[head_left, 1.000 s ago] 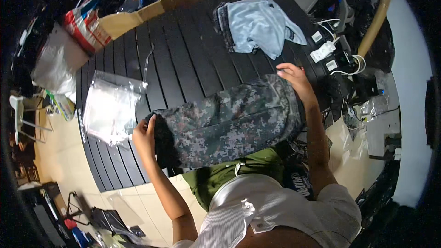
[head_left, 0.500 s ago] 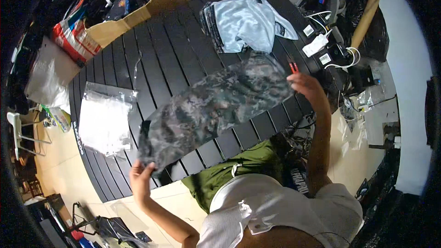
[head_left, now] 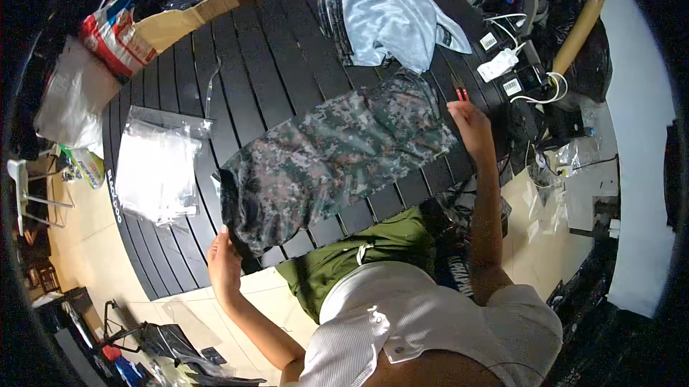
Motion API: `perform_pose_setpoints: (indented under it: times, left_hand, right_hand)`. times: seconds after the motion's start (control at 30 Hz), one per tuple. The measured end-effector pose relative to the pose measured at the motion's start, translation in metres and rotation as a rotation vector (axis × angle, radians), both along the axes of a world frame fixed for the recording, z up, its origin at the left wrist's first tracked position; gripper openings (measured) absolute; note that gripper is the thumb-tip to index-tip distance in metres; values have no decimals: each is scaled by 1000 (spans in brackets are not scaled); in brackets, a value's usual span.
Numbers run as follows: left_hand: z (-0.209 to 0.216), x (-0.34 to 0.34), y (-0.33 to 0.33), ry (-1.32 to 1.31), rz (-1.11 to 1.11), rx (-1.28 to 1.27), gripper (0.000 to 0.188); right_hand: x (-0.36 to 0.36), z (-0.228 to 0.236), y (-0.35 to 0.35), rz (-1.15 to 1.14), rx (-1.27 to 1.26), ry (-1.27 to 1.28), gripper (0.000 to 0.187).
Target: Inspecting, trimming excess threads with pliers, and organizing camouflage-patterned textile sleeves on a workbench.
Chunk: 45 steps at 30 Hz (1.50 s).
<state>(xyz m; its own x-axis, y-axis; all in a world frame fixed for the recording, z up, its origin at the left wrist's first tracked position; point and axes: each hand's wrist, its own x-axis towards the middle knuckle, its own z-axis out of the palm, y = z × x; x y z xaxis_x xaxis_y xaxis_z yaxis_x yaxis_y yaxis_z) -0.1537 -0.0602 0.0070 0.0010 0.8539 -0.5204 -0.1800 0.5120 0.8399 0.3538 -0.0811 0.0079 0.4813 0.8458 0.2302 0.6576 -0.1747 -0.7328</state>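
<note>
Slatted table: camouflage garment spread across its near half, left hand at the garment's near-left end, right hand at its far-right end. Stack of clear plastic bags left of the garment. Folded garments behind it, at the far edge. Cardboard box beyond the table's far-left edge. Power strip with cables right of the table.

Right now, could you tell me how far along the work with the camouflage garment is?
Looks done: a light blue garment lies on a dark pile at the table's far side. In hand: the left hand and right hand hold the camouflage garment spread out by its ends. Left: it is not yet folded; clear bags lie beside it.
</note>
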Motion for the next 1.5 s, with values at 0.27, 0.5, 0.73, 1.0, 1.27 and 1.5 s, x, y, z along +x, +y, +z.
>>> perform_pose_setpoints:
  times: [0.27, 0.5, 0.73, 1.0, 1.27, 1.5]
  left_hand:
    - [3, 13, 0, -104, 97, 68, 17]
    - [12, 16, -4, -239, 257, -105, 32]
    - [27, 20, -14, -433, 220, -88, 38]
    - [42, 27, -20, -548, 83, 81, 25]
    - [51, 41, -23, -543, 83, 19, 31]
    - [50, 43, -26, -549, 69, 3, 27]
  right_hand:
    - [30, -26, 17, -181, 37, -543, 29]
    - [72, -59, 19, -66, 25, 67, 31]
    - [148, -78, 13, 16, -241, -49, 31]
    - [67, -33, 20, 37, 193, 419, 24]
    - [-44, 8, 42, -14, 122, 756, 13]
    - [-25, -22, 33, 97, -37, 708, 22]
